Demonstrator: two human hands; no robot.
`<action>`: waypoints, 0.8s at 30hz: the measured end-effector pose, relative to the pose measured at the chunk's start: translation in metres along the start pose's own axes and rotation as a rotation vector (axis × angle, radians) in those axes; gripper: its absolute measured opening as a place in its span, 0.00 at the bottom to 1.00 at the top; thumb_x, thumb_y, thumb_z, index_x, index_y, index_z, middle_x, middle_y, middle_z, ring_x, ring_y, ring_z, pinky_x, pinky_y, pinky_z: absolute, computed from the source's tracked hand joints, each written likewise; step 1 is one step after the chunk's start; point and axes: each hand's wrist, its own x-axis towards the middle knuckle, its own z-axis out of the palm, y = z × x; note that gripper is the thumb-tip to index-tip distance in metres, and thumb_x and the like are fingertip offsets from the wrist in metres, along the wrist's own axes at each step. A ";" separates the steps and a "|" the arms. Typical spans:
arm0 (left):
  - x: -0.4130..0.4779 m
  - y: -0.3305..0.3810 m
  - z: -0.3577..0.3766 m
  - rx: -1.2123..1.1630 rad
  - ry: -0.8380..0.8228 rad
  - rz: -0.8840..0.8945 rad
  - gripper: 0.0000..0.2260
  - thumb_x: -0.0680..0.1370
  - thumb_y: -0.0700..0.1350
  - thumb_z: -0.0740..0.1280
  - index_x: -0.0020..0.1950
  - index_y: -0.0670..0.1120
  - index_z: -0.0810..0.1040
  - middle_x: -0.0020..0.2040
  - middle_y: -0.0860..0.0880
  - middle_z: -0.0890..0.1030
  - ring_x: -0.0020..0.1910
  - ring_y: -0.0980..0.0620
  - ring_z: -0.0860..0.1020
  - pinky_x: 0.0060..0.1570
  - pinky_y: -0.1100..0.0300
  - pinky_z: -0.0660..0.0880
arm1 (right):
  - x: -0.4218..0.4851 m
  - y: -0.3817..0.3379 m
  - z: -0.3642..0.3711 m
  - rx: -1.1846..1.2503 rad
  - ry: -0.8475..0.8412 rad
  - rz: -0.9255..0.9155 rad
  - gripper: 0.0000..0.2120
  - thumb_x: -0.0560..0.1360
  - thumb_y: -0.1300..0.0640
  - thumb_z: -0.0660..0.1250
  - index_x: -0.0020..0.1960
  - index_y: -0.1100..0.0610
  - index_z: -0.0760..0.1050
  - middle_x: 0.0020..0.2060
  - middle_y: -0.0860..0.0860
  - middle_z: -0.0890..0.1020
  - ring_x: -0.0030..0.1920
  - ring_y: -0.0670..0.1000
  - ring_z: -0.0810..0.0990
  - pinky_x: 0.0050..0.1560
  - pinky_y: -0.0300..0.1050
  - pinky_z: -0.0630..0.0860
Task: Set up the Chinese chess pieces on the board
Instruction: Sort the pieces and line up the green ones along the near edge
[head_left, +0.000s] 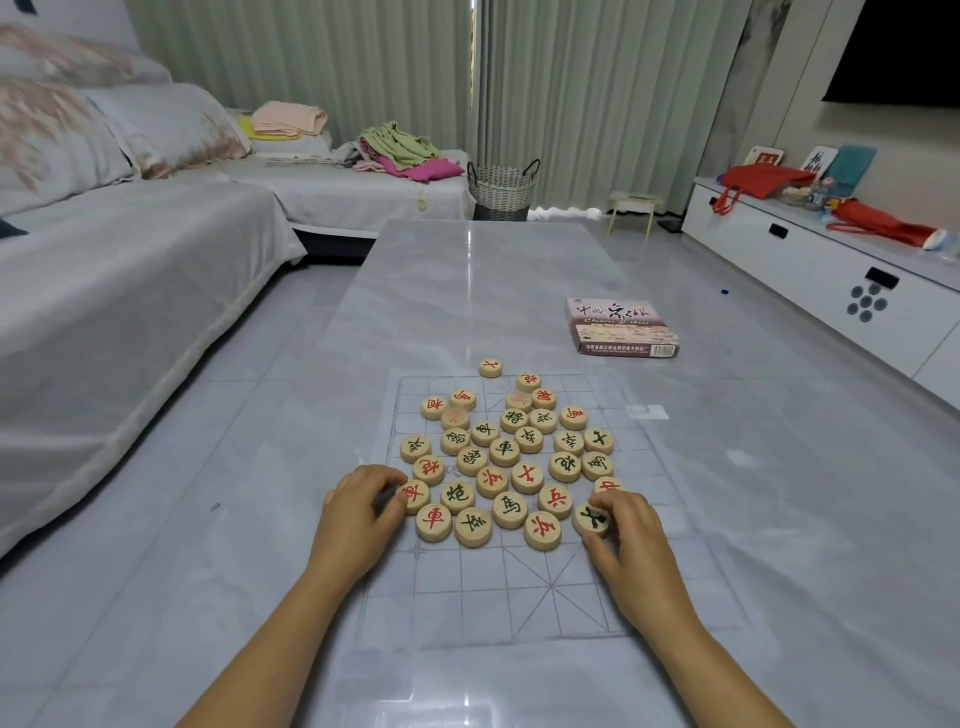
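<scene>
Setup hardly beginning: pieces (504, 457) lying in mixed heap on middle of board (519, 587), none standing in rows. Right hand (623, 530) pinching dark-lettered piece (591, 518) at heap's near right edge. Left hand (358, 514) curling against red-lettered piece (415, 493); real grip, cannot tell. Nearly all placing remaining.

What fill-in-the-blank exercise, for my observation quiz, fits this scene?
The left hand curls on a piece marked in ____.
The right hand pinches a dark-marked piece at the heap's near ____ corner.
A lone piece lies just past the board's ____ edge.
The box lies on the table, off the ____.
Missing: red; right; far; board.
</scene>
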 end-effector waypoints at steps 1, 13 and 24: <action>0.000 0.000 0.000 -0.001 0.000 0.001 0.06 0.75 0.42 0.65 0.51 0.47 0.78 0.50 0.50 0.79 0.51 0.50 0.75 0.55 0.48 0.72 | 0.000 -0.001 0.000 0.004 -0.004 -0.001 0.11 0.74 0.60 0.67 0.55 0.56 0.72 0.50 0.44 0.72 0.51 0.44 0.70 0.44 0.26 0.66; 0.000 -0.001 0.000 -0.002 -0.002 -0.003 0.06 0.75 0.43 0.65 0.51 0.47 0.77 0.50 0.50 0.79 0.50 0.51 0.74 0.55 0.49 0.72 | -0.006 -0.017 -0.015 0.073 -0.094 0.104 0.14 0.72 0.52 0.69 0.55 0.49 0.70 0.49 0.43 0.71 0.47 0.44 0.72 0.44 0.34 0.70; 0.000 0.000 0.000 -0.002 0.002 -0.007 0.06 0.75 0.44 0.65 0.51 0.48 0.77 0.49 0.50 0.79 0.49 0.50 0.75 0.54 0.48 0.73 | -0.012 -0.044 0.001 -0.136 -0.144 -0.099 0.22 0.71 0.41 0.64 0.60 0.51 0.69 0.55 0.46 0.71 0.58 0.48 0.67 0.55 0.38 0.58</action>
